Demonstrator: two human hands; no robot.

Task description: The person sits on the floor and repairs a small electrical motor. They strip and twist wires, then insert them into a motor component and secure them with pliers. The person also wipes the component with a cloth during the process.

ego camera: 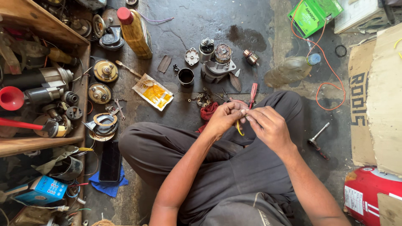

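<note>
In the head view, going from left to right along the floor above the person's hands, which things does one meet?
Amber bottle with red cap → yellow packet → small black cup → grey motor housing → clear plastic bottle → green box.

The person sits cross-legged on the floor. Both hands meet above the knees, left hand beside right hand, a wire between them. Just beyond the hands lie a rag and a screwdriver; farther out stands a motor housing, a cup to its left. A packet lies left of the cup, a bottle behind it. Another bottle lies right of the housing. A shelf runs along the left; a phone lies beside the left knee.
</note>
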